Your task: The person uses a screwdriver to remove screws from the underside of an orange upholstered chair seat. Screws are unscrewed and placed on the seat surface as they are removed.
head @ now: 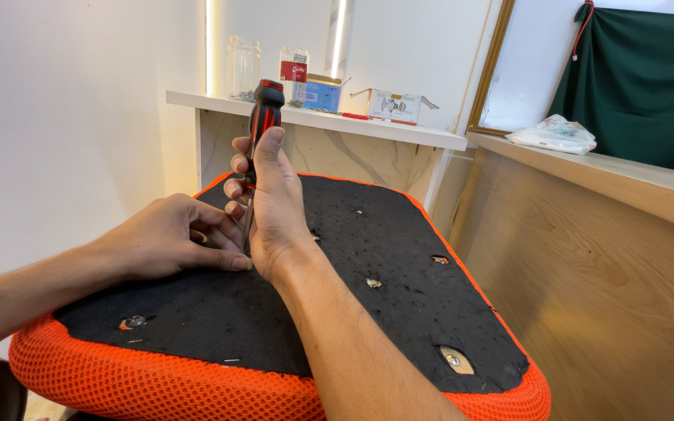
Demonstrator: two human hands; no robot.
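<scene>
An upturned chair seat [399,257], its underside covered in black fabric and edged with orange mesh padding, lies in front of the person and fills the lower middle of the view. The right hand [271,206] is wrapped tightly around the red-and-black plastic handle of a screwdriver [261,125], which stands upright over the black fabric, thumb running up the grip and fingers curled round the far side. The left hand [169,238] rests on the seat just beside it, fingers bent and pinched near the lower part of the tool's shaft, which is mostly hidden between the two hands; whether the fingertips actually clasp the shaft cannot be told. Several metal-lined screw holes [454,359] are spread across the black surface. Behind the seat a white shelf [384,129] carries a clear glass jar [243,70] and small cardboard boxes [395,105]. A wooden counter [633,179] to the right holds a crumpled plastic bag [553,134].
</scene>
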